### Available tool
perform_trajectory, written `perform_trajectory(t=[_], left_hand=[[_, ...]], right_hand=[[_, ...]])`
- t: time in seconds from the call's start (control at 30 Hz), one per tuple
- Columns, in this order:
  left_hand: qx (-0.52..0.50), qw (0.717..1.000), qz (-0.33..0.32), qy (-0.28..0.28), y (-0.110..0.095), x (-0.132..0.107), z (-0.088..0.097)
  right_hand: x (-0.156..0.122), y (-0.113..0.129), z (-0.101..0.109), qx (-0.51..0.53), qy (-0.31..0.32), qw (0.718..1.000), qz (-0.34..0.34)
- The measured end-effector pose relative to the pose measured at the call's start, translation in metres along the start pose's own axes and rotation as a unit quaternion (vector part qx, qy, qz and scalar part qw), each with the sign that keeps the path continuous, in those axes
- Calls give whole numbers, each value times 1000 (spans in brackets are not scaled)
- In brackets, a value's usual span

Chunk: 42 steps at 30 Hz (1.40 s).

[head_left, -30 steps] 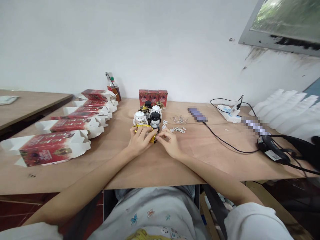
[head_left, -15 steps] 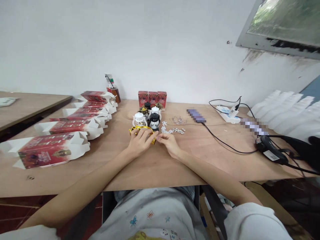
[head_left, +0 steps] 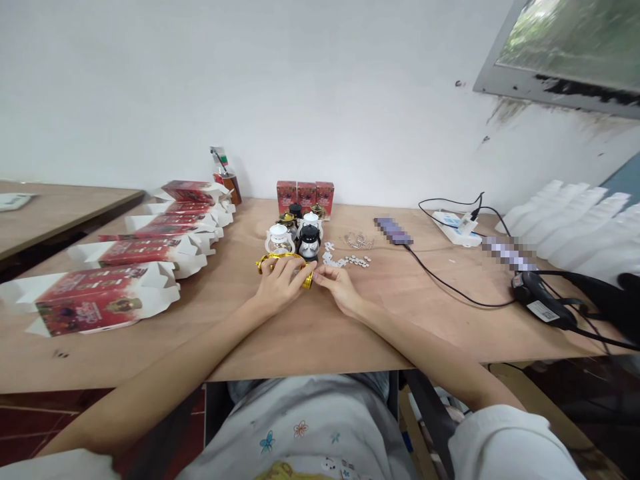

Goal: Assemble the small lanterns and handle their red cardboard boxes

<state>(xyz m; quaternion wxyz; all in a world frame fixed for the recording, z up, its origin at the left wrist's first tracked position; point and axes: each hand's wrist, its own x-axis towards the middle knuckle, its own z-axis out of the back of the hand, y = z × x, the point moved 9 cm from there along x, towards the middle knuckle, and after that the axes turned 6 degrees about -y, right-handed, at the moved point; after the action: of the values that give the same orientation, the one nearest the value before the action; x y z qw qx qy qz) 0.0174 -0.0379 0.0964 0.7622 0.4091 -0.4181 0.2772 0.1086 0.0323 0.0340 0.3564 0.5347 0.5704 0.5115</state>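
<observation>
A gold mini lantern (head_left: 308,281) lies on its side low over the table, partly covered by fingers. My left hand (head_left: 281,285) is wrapped over its body from above. At the lantern's right end, my right hand (head_left: 338,287) has thumb and fingertips pinched together close to the base; whatever is between them is too small to make out. Just beyond stand a white mini lantern (head_left: 279,241) and a black mini lantern (head_left: 309,244), with several more behind. Small white discs (head_left: 356,261) and thin metal pieces (head_left: 358,241) lie to the right.
Unfolded red and white boxes (head_left: 95,300) line the left side. Three small red boxes (head_left: 306,197) stand by the wall. A phone (head_left: 393,231) with a cable, a power strip (head_left: 457,229), a black device (head_left: 543,300) and white stacked pieces (head_left: 565,227) occupy the right.
Hardly anything differs. Both hands stay at the gold lantern, with only a slight shift of the fingers and of the camera view.
</observation>
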Motion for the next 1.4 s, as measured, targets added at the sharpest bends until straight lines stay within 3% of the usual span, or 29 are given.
perform_trajectory(t=[0.87,1.23,1.4], left_hand=[[11,1000,15,11,3,2,0],[-2,999,25,34,6,-3,-7],[14,999,16,31,3,-2,-7]], right_hand=[[-5,9,-3,-61,-4,996,68],[-9,5,7,-105,-74,985,114],[-10,4,6,-51,-86,992,83]])
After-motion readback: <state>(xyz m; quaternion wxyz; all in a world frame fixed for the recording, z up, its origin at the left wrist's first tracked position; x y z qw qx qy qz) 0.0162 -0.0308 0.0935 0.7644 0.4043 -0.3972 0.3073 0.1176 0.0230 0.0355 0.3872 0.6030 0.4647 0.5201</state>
